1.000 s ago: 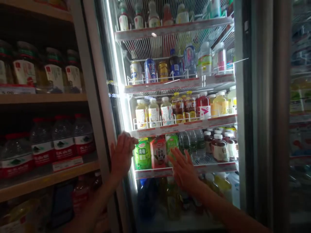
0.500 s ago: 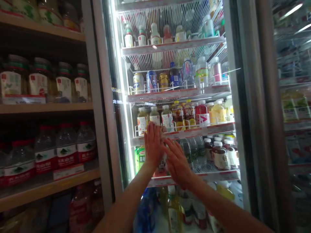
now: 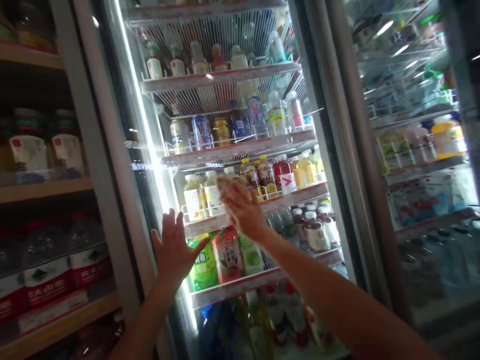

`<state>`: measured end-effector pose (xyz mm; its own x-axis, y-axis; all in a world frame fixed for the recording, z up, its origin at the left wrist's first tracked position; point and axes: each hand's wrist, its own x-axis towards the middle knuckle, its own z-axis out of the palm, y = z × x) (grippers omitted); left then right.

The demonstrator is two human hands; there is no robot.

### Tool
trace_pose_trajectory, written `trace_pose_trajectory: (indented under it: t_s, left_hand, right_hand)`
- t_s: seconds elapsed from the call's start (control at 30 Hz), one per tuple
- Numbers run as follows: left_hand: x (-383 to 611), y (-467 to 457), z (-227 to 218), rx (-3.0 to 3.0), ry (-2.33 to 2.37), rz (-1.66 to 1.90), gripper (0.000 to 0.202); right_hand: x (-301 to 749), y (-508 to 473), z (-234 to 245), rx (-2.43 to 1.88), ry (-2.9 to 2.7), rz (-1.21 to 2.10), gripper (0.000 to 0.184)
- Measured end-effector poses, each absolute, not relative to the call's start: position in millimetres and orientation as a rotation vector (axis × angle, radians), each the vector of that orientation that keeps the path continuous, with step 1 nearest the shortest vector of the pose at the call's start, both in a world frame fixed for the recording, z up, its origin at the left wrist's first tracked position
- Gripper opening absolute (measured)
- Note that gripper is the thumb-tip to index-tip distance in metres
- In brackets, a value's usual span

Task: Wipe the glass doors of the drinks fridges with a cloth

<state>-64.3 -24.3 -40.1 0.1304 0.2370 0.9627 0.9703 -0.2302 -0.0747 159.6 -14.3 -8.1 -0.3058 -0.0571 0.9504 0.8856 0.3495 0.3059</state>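
Observation:
A lit drinks fridge stands in front of me, its glass front (image 3: 210,159) showing faint reflections. My left hand (image 3: 174,252) is raised with fingers spread, at the left edge of the glass beside the bright light strip (image 3: 137,95). Nothing is in it. My right hand (image 3: 243,207) reaches up before the middle shelf, fingers stretched out and slightly blurred. A pale smear past its fingertips could be a reflection; I cannot tell. Behind the hands are a green drink bottle (image 3: 204,267), a red drink bottle (image 3: 227,255) and white-capped tea bottles (image 3: 193,197).
A wooden shelf (image 3: 45,189) with jars and red-labelled water bottles (image 3: 47,270) flanks the fridge on the left. Metal door frames (image 3: 348,125) run down the right side. Beyond them is another fridge section holding orange drinks (image 3: 448,135).
My hands, close together before, are now apart: the left has moved left and down with its fingers spread, the right slightly up and left. The view has turned right and tilted.

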Motion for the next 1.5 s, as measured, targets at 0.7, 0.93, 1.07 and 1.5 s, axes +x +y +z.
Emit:
trace_pose_trajectory:
  t_s: [0.7, 0.93, 1.07, 1.5]
  left_hand:
    - [-43, -28, -49, -1.618, -1.303, -1.235, 0.077]
    - [13, -26, -78, -1.660, -0.925, -1.133, 0.075]
    - [32, -24, -86, -1.678, -0.970, -1.142, 0.079]
    - [30, -26, -106, -1.728, -0.980, -1.140, 0.081]
  right_hand:
    - [312, -25, -42, -1.109, -0.985, -0.975, 0.035]
    - [257, -30, -72, -0.923, -1.491, -1.100, 0.035]
    - [314, -32, -82, -1.132, -1.129, -1.015, 0.034]
    - [330, -33, -123, -1.166, -1.140, -1.067, 0.036]
